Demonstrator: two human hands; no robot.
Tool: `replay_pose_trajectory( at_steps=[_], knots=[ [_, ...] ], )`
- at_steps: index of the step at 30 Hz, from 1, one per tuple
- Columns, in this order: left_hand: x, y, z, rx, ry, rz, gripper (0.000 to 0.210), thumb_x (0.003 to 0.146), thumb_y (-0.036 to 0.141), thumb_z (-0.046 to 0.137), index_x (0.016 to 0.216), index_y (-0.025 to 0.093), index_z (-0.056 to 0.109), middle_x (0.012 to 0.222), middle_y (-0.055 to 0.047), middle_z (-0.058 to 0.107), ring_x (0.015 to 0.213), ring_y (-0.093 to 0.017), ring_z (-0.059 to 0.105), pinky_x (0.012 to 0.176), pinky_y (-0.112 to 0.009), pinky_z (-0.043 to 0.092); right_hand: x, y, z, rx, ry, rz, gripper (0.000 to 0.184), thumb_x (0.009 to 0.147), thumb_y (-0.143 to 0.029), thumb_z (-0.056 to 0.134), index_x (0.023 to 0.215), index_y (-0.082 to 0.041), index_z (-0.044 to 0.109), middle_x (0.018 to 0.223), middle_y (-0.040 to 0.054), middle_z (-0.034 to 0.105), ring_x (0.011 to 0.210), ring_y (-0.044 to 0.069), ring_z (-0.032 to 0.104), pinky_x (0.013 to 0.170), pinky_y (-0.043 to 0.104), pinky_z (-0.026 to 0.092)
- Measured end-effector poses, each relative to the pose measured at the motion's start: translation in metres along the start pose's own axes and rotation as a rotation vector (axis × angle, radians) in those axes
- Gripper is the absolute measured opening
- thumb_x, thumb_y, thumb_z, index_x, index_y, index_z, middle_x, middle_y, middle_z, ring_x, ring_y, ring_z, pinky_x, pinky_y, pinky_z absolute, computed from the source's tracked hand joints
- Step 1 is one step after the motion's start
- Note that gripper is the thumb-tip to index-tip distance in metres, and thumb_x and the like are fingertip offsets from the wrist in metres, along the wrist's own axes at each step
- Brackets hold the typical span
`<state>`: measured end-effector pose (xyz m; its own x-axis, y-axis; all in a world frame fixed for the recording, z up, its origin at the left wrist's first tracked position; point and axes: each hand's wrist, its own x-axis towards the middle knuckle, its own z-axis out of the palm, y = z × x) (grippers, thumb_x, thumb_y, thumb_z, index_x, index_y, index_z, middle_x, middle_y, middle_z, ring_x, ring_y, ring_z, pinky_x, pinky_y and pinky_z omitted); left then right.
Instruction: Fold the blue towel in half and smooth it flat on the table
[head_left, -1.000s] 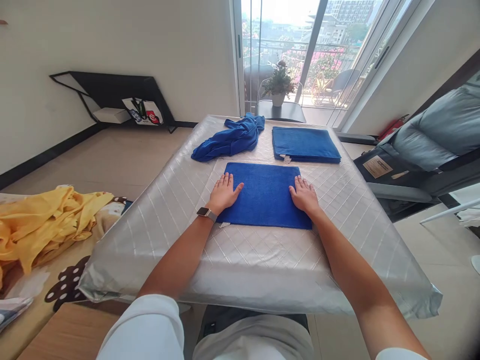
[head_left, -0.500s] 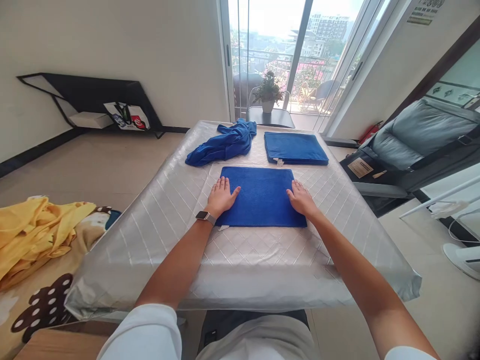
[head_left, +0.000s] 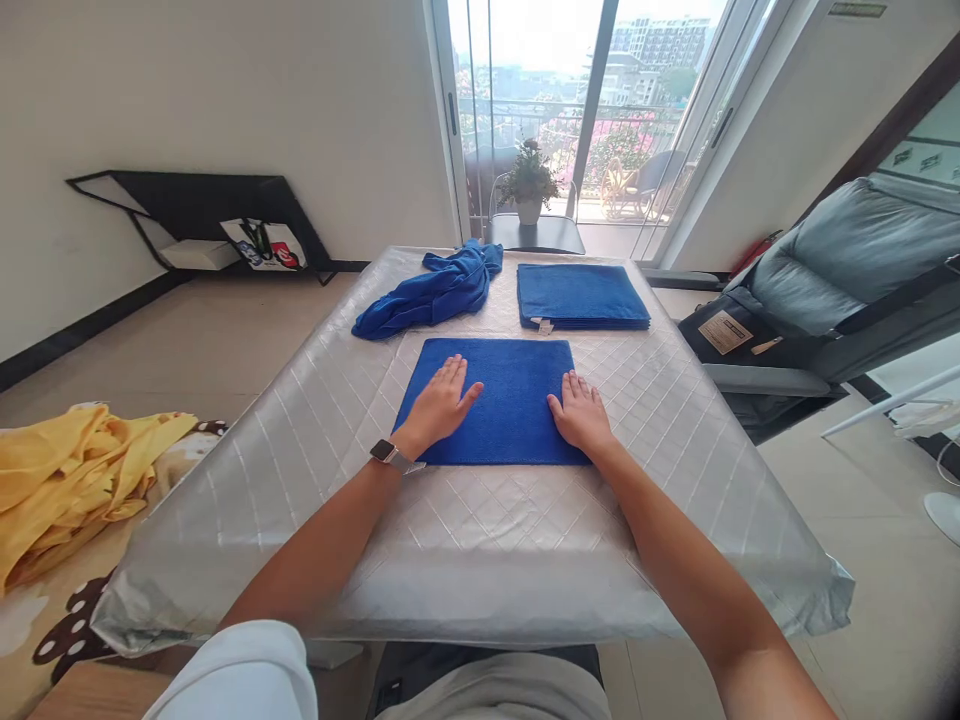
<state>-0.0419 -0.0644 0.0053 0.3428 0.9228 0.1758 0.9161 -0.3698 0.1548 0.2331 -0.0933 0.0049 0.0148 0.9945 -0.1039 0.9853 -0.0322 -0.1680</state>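
A folded blue towel lies flat on the table near me, a neat rectangle. My left hand rests palm down on its left part, fingers out and thumb apart. On its right edge lies my right hand, also flat with the fingers stretched. Beyond it, at the back right, is a stack of folded blue towels with a white tag at the front. Left of that stack lies a crumpled blue cloth.
A silver quilted cover lies over the table. At the left is a heap of yellow cloth. A grey armchair stands to the right. Behind the table, a potted plant sits on a chair before the glass door.
My left hand has moved inward from the towel's left edge onto its surface. My right hand has shifted slightly inward too. The view has turned a little.
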Motion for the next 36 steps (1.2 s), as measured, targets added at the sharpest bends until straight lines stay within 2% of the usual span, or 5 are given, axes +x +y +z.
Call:
replay_pose_trajectory(
  at_steps=[5, 8, 11, 26, 36],
  knots=[
    [0.025, 0.103, 0.015, -0.061, -0.082, 0.393, 0.079, 0.107, 0.063, 0.015, 0.164, 0.009, 0.031, 0.171, -0.014, 0.030, 0.160, -0.022, 0.021, 0.132, -0.038, 0.016, -0.001, 0.003, 0.002, -0.015, 0.004, -0.021, 0.069, 0.109, -0.043, 0.021, 0.169, -0.009, 0.019, 0.176, 0.0115, 0.013, 0.162, 0.026, 0.013, 0.131, 0.046, 0.011],
    [0.047, 0.148, 0.027, -0.104, -0.090, 0.418, 0.081, 0.108, 0.061, 0.013, 0.163, 0.004, 0.031, 0.171, -0.017, 0.027, 0.161, -0.023, 0.018, 0.132, -0.038, 0.013, -0.002, 0.007, 0.003, -0.070, -0.016, -0.062, 0.072, 0.106, -0.039, 0.033, 0.170, -0.014, 0.014, 0.176, 0.0093, 0.008, 0.163, 0.025, 0.008, 0.131, 0.045, 0.009],
    [0.059, 0.156, 0.035, -0.148, -0.161, 0.332, 0.081, 0.108, 0.061, 0.009, 0.163, 0.007, 0.030, 0.171, -0.015, 0.026, 0.161, -0.023, 0.019, 0.131, -0.040, 0.016, -0.002, 0.008, 0.003, -0.071, -0.015, -0.068, 0.071, 0.105, -0.039, 0.034, 0.170, -0.016, 0.014, 0.176, 0.0084, 0.010, 0.163, 0.025, 0.009, 0.131, 0.044, 0.009],
    [-0.046, -0.034, 0.005, 0.053, -0.141, -0.167, 0.088, 0.105, 0.064, 0.010, 0.163, 0.000, 0.024, 0.172, -0.021, 0.021, 0.161, -0.028, 0.018, 0.131, -0.045, 0.016, -0.001, 0.003, 0.002, -0.025, 0.033, -0.009, 0.067, 0.110, -0.042, 0.019, 0.168, -0.009, 0.022, 0.175, 0.0109, 0.017, 0.161, 0.025, 0.018, 0.131, 0.045, 0.013],
    [-0.061, -0.051, 0.004, 0.003, -0.166, -0.177, 0.091, 0.104, 0.066, 0.016, 0.163, -0.003, 0.023, 0.171, -0.024, 0.018, 0.161, -0.031, 0.018, 0.130, -0.045, 0.019, -0.004, 0.002, -0.001, -0.105, 0.093, -0.008, 0.065, 0.110, -0.041, 0.021, 0.168, -0.011, 0.023, 0.175, 0.0096, 0.018, 0.161, 0.026, 0.017, 0.130, 0.048, 0.016]
  ],
)
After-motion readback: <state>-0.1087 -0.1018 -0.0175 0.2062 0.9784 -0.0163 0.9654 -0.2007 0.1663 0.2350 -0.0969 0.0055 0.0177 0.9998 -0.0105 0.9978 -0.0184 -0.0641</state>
